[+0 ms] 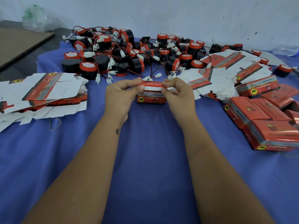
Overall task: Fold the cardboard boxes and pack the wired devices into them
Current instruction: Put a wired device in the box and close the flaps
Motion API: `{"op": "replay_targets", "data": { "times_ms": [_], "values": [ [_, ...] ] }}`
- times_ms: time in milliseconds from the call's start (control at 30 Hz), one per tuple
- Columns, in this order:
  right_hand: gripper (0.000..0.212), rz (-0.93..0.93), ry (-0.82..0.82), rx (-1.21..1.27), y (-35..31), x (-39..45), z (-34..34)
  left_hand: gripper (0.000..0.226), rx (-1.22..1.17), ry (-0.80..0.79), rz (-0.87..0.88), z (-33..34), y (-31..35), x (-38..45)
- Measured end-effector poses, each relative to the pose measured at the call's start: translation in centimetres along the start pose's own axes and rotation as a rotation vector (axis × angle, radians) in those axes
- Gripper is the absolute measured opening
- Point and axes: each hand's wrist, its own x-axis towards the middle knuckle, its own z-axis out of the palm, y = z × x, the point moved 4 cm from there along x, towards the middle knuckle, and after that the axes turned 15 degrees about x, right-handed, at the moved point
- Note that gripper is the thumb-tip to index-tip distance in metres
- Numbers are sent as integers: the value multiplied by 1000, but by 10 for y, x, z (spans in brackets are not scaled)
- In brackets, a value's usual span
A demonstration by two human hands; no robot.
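I have both hands on one reversing-horn box [151, 98] standing on the blue cloth [145, 159]: left hand [120, 96] and right hand [177, 94] pinch its top flap, fingers clamped on it. Right of my fingers lie closed boxes [262, 120], so some packing looks done. Beyond them a heap of wired horns [129, 52] remains; flat box blanks [43, 91] wait left.

A small packing workshop: heaped wired horns [129, 52], flat carton blanks [42, 92] and finished boxes [262, 120] cover a blue cloth [153, 159].
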Motion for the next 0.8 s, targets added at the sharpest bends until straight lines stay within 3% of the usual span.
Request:
{"op": "replay_targets", "data": {
  "times_ms": [167, 333, 533, 800],
  "values": [
    [14, 0, 3, -1, 3, 2, -1, 18, 36, 19, 10, 0, 3, -2],
    [12, -20, 1, -25, 2, 1, -2, 26, 254, 43, 216, -1, 14, -8],
    [15, -12, 21, 8, 2, 2, -5, 33, 344, -59, 259, 7, 17, -13],
    [28, -16, 4, 20, 1, 3, -5, 24, 487, 15, 300, 4, 18, -13]
  ]
}}
